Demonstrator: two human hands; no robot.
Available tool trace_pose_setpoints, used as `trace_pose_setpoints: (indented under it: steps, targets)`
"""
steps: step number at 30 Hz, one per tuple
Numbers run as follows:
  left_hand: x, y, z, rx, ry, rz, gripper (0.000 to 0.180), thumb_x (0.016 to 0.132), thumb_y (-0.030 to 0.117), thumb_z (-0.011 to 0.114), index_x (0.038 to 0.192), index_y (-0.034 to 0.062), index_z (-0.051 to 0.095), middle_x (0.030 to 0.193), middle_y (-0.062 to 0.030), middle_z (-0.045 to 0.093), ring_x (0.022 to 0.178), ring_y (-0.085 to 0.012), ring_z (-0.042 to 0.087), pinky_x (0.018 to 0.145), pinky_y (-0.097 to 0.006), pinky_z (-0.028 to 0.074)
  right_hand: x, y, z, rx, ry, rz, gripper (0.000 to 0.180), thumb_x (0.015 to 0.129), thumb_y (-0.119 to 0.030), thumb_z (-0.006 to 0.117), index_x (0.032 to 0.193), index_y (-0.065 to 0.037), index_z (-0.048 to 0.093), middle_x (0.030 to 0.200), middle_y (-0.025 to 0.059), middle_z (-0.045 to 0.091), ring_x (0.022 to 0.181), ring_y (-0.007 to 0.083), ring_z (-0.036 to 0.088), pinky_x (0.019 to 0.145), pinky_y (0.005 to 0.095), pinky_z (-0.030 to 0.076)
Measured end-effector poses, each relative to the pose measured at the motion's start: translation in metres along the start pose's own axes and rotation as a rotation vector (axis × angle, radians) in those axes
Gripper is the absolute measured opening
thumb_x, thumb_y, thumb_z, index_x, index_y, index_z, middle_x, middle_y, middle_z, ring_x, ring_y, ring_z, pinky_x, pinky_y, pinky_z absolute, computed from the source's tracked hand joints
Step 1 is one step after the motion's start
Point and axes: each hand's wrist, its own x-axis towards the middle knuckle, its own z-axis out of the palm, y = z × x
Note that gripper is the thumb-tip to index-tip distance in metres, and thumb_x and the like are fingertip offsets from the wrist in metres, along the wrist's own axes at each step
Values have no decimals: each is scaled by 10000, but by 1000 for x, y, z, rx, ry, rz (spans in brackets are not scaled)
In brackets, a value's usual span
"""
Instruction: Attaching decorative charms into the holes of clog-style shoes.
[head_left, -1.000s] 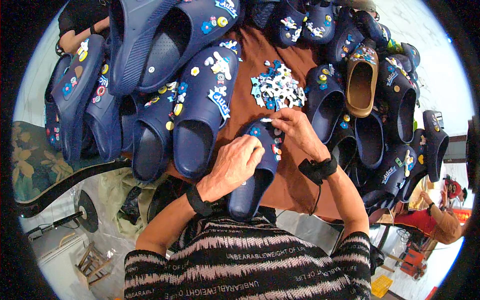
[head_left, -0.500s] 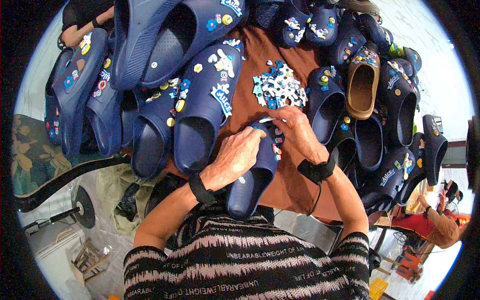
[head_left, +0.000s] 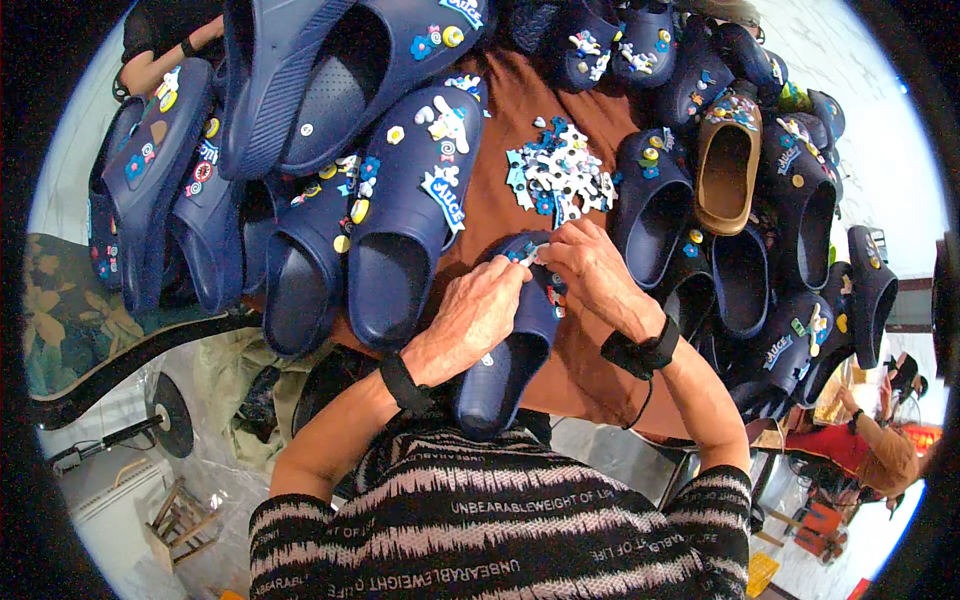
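Observation:
A navy blue clog (head_left: 484, 398) lies in front of me with its heel toward me and several small charms on its upper. My left hand (head_left: 478, 308) rests over the left of its toe part, fingers pinched at a small white and blue shoe charm (head_left: 526, 254). From the right, my right hand (head_left: 596, 268) meets it, thumb and fingertips closed on the same charm against the clog's upper. The fingers partly hide the charm and the upper beneath. Just beyond my hands is a pile of loose charms (head_left: 560, 172), mostly white, blue and black.
Decorated navy clogs (head_left: 398, 230) crowd the left of the brown cloth (head_left: 590, 365), stacked high at the far left. More dark clogs (head_left: 655, 215) and a tan clog (head_left: 727, 180) stand to the right. Another person's arm (head_left: 175, 62) shows far left; a person (head_left: 880, 450) sits far right.
My right hand has moved in toward my left, bringing the white charm down to the clog's upper. The fingertips of both hands now meet there. The clog has barely shifted.

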Motion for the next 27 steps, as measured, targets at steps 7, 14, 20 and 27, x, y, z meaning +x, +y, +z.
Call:
trace_pose_setpoints:
  steps: [7,14,20,27]
  targets:
    - [4,-1,-2,-2,-17,3,180,948,46,525,1105,30,611,967,-189,629,878,-407,648,771,-505,529,-2,-5,4,-116,10,-39,208,792,-112,688,998,-112,711,972,88,615,1079,318,570,961,460,446]
    - [8,-6,-1,-8,110,-62,250,958,70,522,1191,19,597,973,-219,659,883,-397,668,756,-500,533,-6,2,7,165,80,40,193,832,-152,701,1015,-93,692,948,104,641,1001,331,604,948,463,450]
    - [11,-1,-8,152,-35,-83,303,926,58,553,1220,39,624,945,-189,662,807,-380,679,706,-498,542,1,-4,2,72,74,60,148,848,-175,711,957,-76,697,909,121,655,951,313,613,909,441,456]
    - [6,-5,-5,225,-16,40,350,892,67,580,1234,82,653,880,-143,610,776,-344,667,666,-480,536,1,-7,2,-1,115,181,115,840,-159,713,918,-75,708,897,115,643,935,332,600,881,439,459]
